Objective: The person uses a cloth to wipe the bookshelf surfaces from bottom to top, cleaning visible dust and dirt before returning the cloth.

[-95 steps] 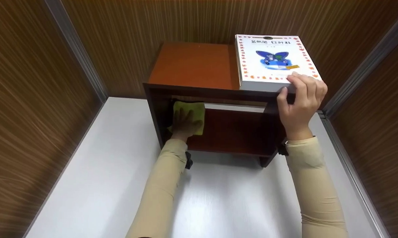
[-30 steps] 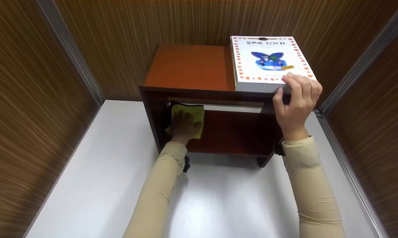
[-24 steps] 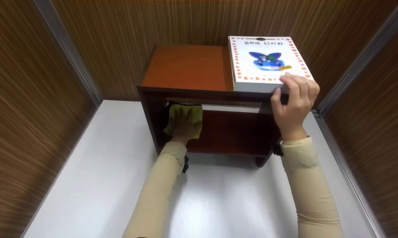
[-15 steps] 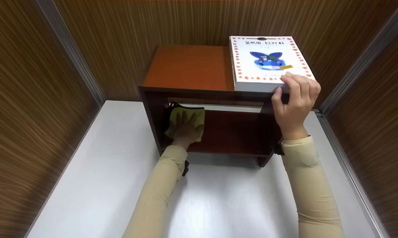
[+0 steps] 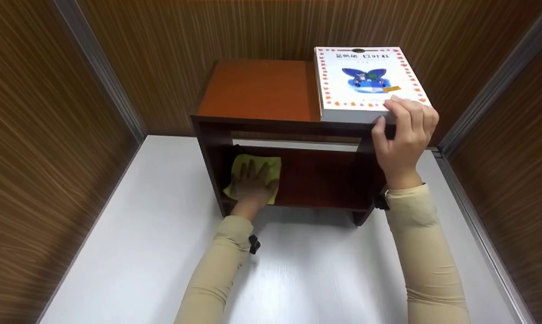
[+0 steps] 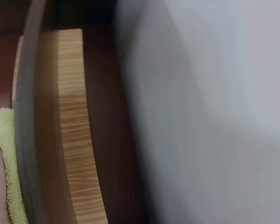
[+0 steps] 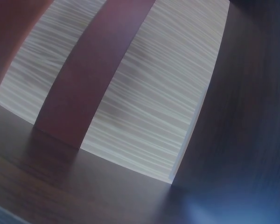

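ones, twos and a single three

two bare hands: one left hand (image 5: pixel 254 186), one right hand (image 5: pixel 405 141). two long beige fabric sleeves (image 5: pixel 428 252), two small black wrist devices (image 5: pixel 254 244). one square yellow-green cloth (image 5: pixel 274 167). one open-fronted reddish-brown wooden shelf unit (image 5: pixel 279 123), with two horizontal boards (image 5: pixel 262 90) and two dark upright side panels (image 5: pixel 214 166). at least one white paper book (image 5: pixel 374 102); the exact number cannot be told. on its cover, one blue butterfly picture (image 5: pixel 364 77) and one yellow rectangular label (image 5: pixel 391 89). three brown wood-grain walls (image 5: pixel 253 27), two grey metal corner strips (image 5: pixel 102 76), one white table (image 5: pixel 306 279).
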A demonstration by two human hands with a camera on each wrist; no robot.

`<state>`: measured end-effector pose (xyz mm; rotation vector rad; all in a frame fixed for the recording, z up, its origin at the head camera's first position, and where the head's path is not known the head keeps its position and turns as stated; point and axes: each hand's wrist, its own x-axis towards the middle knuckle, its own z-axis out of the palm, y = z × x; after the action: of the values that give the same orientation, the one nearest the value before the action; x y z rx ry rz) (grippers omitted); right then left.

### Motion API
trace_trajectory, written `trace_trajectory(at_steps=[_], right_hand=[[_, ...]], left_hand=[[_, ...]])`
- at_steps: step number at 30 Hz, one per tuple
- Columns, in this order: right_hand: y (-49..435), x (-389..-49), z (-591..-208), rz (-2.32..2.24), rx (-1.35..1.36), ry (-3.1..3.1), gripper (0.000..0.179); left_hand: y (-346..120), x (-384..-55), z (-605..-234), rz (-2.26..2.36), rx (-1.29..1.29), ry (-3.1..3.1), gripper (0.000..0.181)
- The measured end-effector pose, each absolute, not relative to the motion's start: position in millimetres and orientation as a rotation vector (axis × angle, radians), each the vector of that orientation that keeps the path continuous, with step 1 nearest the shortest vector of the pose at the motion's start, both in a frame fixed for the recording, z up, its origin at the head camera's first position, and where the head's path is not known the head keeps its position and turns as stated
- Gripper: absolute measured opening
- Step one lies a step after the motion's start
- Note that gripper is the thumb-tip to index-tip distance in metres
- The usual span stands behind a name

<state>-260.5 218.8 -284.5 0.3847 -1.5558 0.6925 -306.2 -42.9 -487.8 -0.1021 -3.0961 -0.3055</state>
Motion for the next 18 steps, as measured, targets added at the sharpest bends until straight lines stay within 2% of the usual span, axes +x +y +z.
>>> trace_trajectory(at_steps=[18], right_hand=[[216.8,-260.2,-283.7,0.702,0.370,-1.562,0.026]], left_hand=[[-44.3,-284.5,-487.6,-0.317,-0.089,-3.073,0.066]])
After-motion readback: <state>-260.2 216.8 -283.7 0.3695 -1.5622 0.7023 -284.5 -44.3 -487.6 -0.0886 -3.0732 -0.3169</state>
